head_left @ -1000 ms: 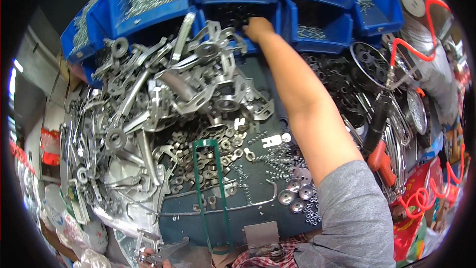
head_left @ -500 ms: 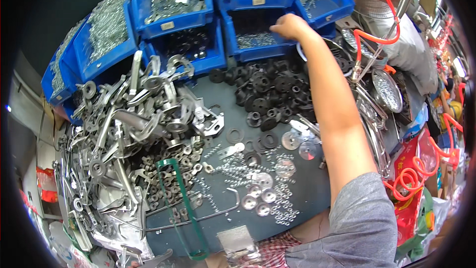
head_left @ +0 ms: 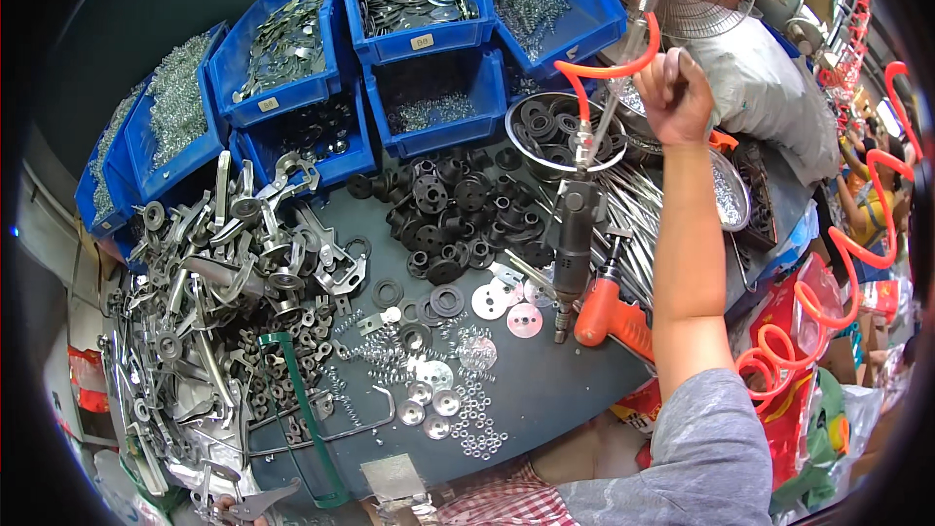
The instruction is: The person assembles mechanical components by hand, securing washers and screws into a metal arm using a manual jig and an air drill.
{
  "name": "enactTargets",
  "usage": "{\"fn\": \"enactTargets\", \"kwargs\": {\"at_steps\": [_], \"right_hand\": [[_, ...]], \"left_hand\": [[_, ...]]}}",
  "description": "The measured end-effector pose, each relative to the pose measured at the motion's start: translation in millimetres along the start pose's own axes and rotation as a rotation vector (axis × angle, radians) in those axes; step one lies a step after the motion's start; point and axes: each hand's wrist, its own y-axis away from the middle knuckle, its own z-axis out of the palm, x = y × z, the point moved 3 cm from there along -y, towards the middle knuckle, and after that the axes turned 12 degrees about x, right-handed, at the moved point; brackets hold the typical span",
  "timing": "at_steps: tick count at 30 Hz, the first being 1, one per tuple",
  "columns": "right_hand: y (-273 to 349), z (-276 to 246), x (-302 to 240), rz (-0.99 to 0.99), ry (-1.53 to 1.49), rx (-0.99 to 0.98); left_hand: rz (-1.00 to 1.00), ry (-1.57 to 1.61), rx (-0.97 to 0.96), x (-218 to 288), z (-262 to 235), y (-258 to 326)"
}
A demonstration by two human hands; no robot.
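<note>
At the upper right my right hand point(head_left: 675, 97) is raised with its fingers curled closed, just right of the orange air hose point(head_left: 623, 66). Anything inside the fingers is hidden. The hand is over a bowl of small metal parts, beside a grey-white sack point(head_left: 779, 88). Of my left hand point(head_left: 227, 504) only a sliver of fingers shows at the lower left edge. It appears closed on a forked metal lever part point(head_left: 258, 503), which covers most of it.
Blue bins point(head_left: 419, 141) of springs, plates and small parts line the back. Metal brackets point(head_left: 229, 278) are heaped left; black plastic discs point(head_left: 429, 193) lie mid-table. A hanging air screwdriver point(head_left: 577, 234) and an orange-red power tool point(head_left: 602, 314) are near my right forearm. A green frame point(head_left: 312, 429) stands in front.
My right hand has gone from the lower blue bin rightward, past the hose. The view has shifted right, bringing the hanging screwdriver and orange-red tool into sight.
</note>
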Motion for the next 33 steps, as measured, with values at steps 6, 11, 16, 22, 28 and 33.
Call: {"fn": "enactTargets", "kwargs": {"at_steps": [6,11,16,22,28,33], "right_hand": [[-57,-87,112,0.022,1.789,0.088],[-81,-124,161,0.305,1.973,-0.575],[-86,-121,173,0.189,1.561,-0.672],[-81,-119,164,0.298,1.403,-0.465],[-79,-123,160,0.382,1.303,-0.159],[-81,-129,162,0.404,1.23,0.152]], "left_hand": [[0.396,0.096,-0.145,-6,161,37],[0.168,-0.127,-0.169,-7,135,27],[0.657,0.23,-0.08,-20,197,28],[0.597,0.347,-0.206,-14,195,18],[0.584,0.404,-0.253,-13,189,21],[0.583,0.408,-0.294,-11,192,30]]}}
